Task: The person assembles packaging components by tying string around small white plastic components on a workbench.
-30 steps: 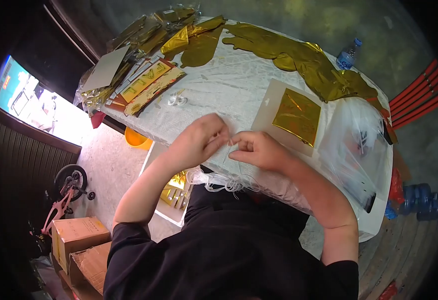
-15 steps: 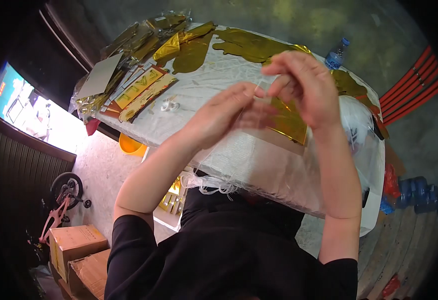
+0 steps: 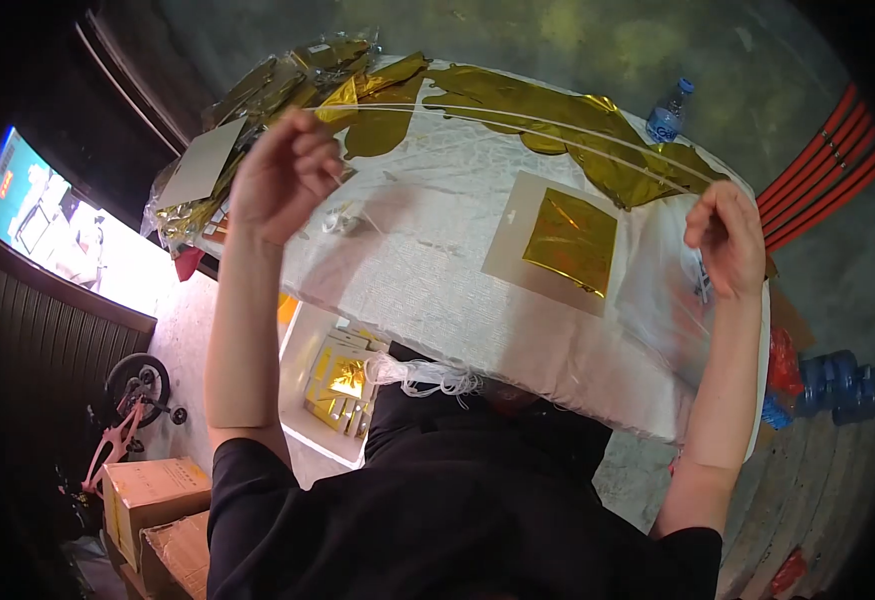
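A thin white string (image 3: 498, 112), doubled over part of its length, is stretched across the table between my two hands. My left hand (image 3: 286, 180) is closed on one end at the left, raised over the packets. At the right edge of the table my right hand (image 3: 728, 240) is pinched on the other end. Between them a folded gold foil piece (image 3: 570, 243) lies on a pale card (image 3: 504, 240). Flat gold foil balloons (image 3: 593, 150) are spread along the far edge, behind the string. A bundle of white strings (image 3: 423, 374) hangs at the near edge by my lap.
Clear-wrapped gold packets (image 3: 258, 85) and a blank card (image 3: 201, 165) pile up at the far left. A small roll of clear tape (image 3: 341, 220) lies nearby. A water bottle (image 3: 670, 112) stands at the back right, and a white box (image 3: 310, 400) with gold contents sits below the table.
My hands, close together over the foil piece before, have moved far apart, left hand leftward and right hand rightward. The string is now drawn out between them, and the card is uncovered.
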`<action>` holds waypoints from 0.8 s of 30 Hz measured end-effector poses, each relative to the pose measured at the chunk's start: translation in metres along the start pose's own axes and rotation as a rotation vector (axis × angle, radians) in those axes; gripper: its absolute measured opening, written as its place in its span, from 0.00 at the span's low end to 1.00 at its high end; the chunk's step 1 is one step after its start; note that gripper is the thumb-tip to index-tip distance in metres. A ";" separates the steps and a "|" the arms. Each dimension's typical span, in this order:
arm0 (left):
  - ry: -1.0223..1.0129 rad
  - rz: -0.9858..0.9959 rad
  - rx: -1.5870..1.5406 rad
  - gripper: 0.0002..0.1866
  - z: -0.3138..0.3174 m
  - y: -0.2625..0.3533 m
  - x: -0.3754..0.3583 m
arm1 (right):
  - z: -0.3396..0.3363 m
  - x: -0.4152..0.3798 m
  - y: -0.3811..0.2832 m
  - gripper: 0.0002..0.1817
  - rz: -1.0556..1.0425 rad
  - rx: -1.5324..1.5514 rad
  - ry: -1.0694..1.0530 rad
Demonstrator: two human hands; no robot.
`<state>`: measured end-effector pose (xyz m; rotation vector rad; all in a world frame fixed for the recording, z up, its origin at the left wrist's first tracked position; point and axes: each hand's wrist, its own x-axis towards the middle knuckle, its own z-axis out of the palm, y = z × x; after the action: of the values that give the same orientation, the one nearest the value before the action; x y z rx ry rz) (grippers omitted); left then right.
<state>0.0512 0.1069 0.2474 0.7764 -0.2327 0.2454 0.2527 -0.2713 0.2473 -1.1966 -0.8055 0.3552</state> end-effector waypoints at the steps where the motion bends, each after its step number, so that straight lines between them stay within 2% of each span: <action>1: 0.003 -0.003 0.002 0.07 -0.005 0.012 -0.003 | 0.000 -0.007 0.000 0.09 0.010 -0.014 -0.028; 2: 0.003 0.051 -0.082 0.06 -0.009 0.024 -0.007 | 0.001 -0.014 -0.001 0.09 0.013 -0.010 -0.025; 4: 0.004 0.103 -0.166 0.05 -0.025 0.048 -0.014 | 0.001 -0.028 -0.003 0.07 0.214 -0.187 -0.164; 6: 0.005 0.207 -0.206 0.04 -0.043 0.072 -0.023 | 0.012 -0.038 -0.004 0.08 0.282 -0.180 -0.128; 8: 0.143 0.335 -0.159 0.05 -0.055 0.089 -0.035 | 0.012 -0.045 -0.003 0.06 0.410 -0.200 -0.310; 9: 0.232 0.413 -0.144 0.05 -0.064 0.099 -0.042 | 0.012 -0.049 -0.002 0.06 0.411 -0.199 -0.310; 13: 0.180 0.447 -0.184 0.06 -0.101 0.138 -0.074 | 0.009 -0.059 -0.003 0.05 0.583 -0.238 -0.463; 15: 0.653 0.592 0.028 0.07 -0.099 0.146 -0.085 | 0.010 -0.061 -0.003 0.04 0.641 -0.263 -0.504; 17: 0.654 0.603 -0.035 0.07 -0.102 0.153 -0.092 | 0.013 -0.062 -0.002 0.05 0.667 -0.274 -0.703; 18: 0.653 0.614 -0.101 0.08 -0.104 0.156 -0.094 | 0.015 -0.062 -0.001 0.05 0.666 -0.272 -0.705; 20: 0.725 0.640 -0.125 0.07 -0.111 0.166 -0.102 | 0.022 -0.061 0.002 0.05 0.724 -0.300 -0.860; 22: 0.526 0.456 -0.301 0.08 -0.126 0.182 -0.119 | 0.024 -0.062 0.008 0.05 0.744 -0.315 -0.895; 23: 0.450 0.434 -0.496 0.10 -0.128 0.186 -0.122 | 0.025 -0.063 0.010 0.05 0.766 -0.331 -0.926; 24: 0.450 0.437 -0.495 0.10 -0.131 0.189 -0.125 | 0.024 -0.063 0.012 0.05 0.763 -0.332 -0.928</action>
<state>-0.1087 0.3139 0.2442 0.1583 -0.0271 0.7353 0.1945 -0.2909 0.2167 -1.6424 -1.1922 1.5277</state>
